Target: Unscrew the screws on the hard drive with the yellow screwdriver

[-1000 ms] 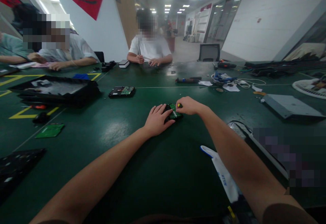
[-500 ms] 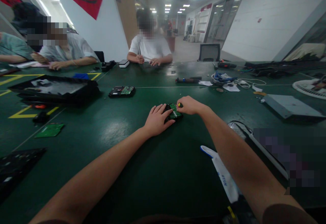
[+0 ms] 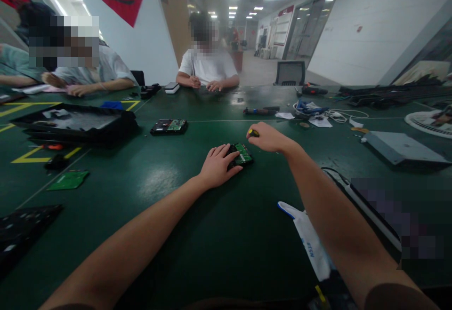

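Observation:
My left hand (image 3: 219,165) holds a hard drive (image 3: 243,154) down on the table. Its fingers reach over the drive's left part and its thumb lies along the near edge. Green circuit board shows on the drive's right part; the rest is under my hand. Above and to the right of the drive, my right hand (image 3: 268,137) is closed around a screwdriver (image 3: 253,133) with a black and yellow handle. The screwdriver's shaft and tip cannot be made out. This hand is apart from the drive.
Another drive (image 3: 168,126) lies farther left, near a stack of black trays (image 3: 77,124). A loose green circuit board (image 3: 68,179) is at left. At right are a grey metal box (image 3: 406,147) and a white strip (image 3: 310,239). A co-worker (image 3: 207,67) sits opposite.
My right hand has lifted off the drive, moving up and slightly right with the screwdriver, and more of the circuit board shows. The left hand has stayed in place.

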`<state>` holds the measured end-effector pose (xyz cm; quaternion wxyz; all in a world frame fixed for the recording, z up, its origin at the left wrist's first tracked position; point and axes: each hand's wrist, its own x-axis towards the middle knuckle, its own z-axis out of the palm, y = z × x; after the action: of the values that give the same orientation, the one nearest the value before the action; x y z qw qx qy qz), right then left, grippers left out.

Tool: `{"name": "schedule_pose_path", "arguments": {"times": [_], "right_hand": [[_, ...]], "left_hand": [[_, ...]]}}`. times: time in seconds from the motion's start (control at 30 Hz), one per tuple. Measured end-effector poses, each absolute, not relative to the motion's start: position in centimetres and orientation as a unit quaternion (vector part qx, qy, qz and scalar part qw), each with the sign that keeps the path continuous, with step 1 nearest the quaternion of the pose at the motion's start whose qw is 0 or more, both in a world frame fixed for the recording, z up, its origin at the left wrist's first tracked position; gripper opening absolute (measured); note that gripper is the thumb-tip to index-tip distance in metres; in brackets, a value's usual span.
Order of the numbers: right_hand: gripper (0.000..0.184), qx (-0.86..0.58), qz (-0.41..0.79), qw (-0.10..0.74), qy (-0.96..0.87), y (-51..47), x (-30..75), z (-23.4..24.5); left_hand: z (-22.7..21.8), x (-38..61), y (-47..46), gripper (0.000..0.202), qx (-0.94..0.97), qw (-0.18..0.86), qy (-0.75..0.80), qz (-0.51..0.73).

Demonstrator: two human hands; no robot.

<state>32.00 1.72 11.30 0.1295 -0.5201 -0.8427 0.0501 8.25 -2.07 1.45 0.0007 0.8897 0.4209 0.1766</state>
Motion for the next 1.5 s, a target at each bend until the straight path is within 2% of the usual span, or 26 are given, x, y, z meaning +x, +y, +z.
{"name": "schedule_pose_path", "arguments": {"times": [0.23, 0.4, 0.53, 0.7, 0.97, 1.5], "right_hand": [[0.040, -0.511, 0.010, 0.239, -0.826, 0.3, 32.0, 14.2], [0.025, -0.518, -0.010, 0.256, -0.816, 0.0, 31.7, 14.3], [0.016, -0.521, -0.011, 0.187, -0.833, 0.5, 31.4, 12.9], [0.020, -0.531, -0.004, 0.162, -0.832, 0.4, 31.4, 12.6], [0.016, -0.512, -0.011, 0.265, -0.817, -0.9, 31.0, 14.7], [0.017, -0.508, 0.006, 0.243, -0.826, -1.0, 30.2, 14.1]], "left_hand": [[1.3, 6.8, -0.8, 0.064, 0.912, 0.028, 0.370, 0.176], [1.2, 6.4, -0.5, 0.064, 0.915, 0.034, 0.360, 0.180], [1.4, 6.6, -0.9, 0.070, 0.912, 0.034, 0.368, 0.179], [1.6, 6.8, -1.4, 0.073, 0.904, 0.013, 0.387, 0.183], [1.7, 6.8, -1.8, 0.060, 0.904, 0.004, 0.391, 0.174], [1.8, 6.7, -1.7, 0.057, 0.907, 0.010, 0.383, 0.173]]}}
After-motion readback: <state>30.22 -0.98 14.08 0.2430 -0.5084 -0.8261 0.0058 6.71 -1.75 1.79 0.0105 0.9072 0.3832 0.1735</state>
